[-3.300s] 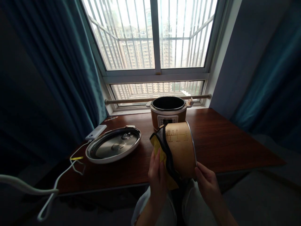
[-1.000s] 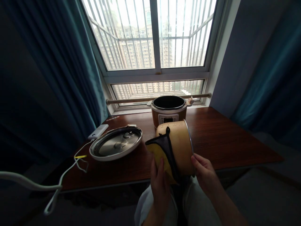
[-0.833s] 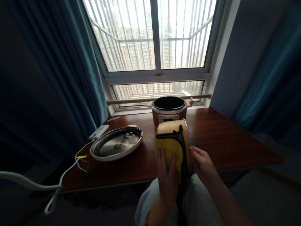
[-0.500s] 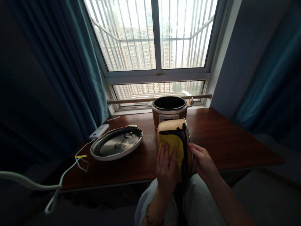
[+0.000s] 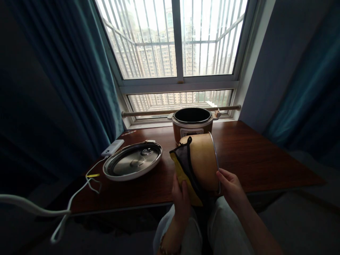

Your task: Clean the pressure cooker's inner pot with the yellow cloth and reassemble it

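Note:
A tan inner pot (image 5: 204,159) lies on its side above my lap, its metal rim turned to the right. My right hand (image 5: 230,186) grips that rim from below. My left hand (image 5: 181,198) presses a yellow cloth with dark trim (image 5: 186,170) against the pot's rounded bottom on the left. Behind the pot, the brown cooker base (image 5: 192,124) stands on the wooden table (image 5: 252,156) with its top uncovered. The cooker lid (image 5: 132,164) lies flat to the left.
A white power bank (image 5: 112,147) sits at the table's back left, with a white cable (image 5: 77,191) trailing off the left edge. A wooden rod (image 5: 148,113) lies along the window sill. Teal curtains (image 5: 79,71) hang on both sides.
My left hand slid the cloth from the pot's upper side down and left onto its bottom. The pot tipped slightly, showing more of its tan wall. My right hand kept its hold on the rim.

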